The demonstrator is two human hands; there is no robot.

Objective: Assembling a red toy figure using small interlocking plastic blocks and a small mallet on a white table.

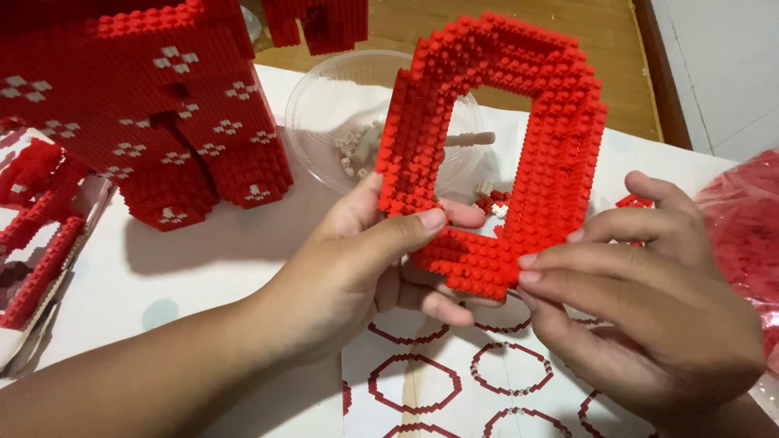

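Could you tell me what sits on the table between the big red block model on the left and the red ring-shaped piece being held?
In the head view, a clear plastic bowl holding small white pieces sits between the large red model and the red ring; the ring overlaps its right side.

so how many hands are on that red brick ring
2: the left hand grips the red brick ring at its lower left side; the right hand pinches its bottom edge.

clear plastic bag (742, 235) of red bricks, far right edge.
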